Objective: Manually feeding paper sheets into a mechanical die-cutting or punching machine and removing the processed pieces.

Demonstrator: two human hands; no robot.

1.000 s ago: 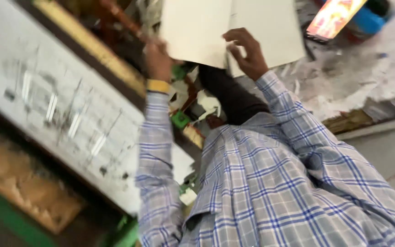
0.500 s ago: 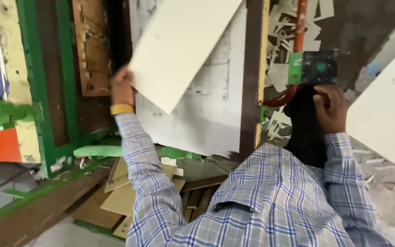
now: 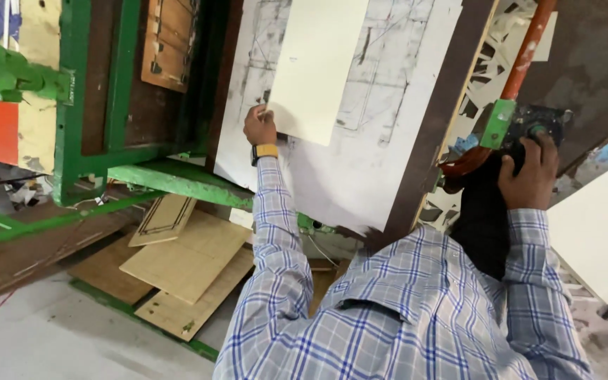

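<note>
My left hand (image 3: 260,125), with a yellow-banded watch on the wrist, pinches the lower left corner of a cream rectangular panel (image 3: 318,63). The panel lies flat against a large white work surface (image 3: 395,148) marked with grey lines and scuffs. My right hand (image 3: 529,169) is closed over a black power tool (image 3: 540,123) fixed to a green bracket (image 3: 497,123), with an orange hose (image 3: 526,46) running up from it. Both sleeves are blue and white check.
A green metal frame (image 3: 117,84) stands left of the work surface. Several carved wooden panels (image 3: 184,264) lie on the floor below it. A second cream panel (image 3: 599,232) leans at the right. A white sheet with cut-out patterns (image 3: 487,63) sits behind the tool.
The view has swung. My left hand has brought the cream panel across onto the white surface. My right hand stays on the black tool.
</note>
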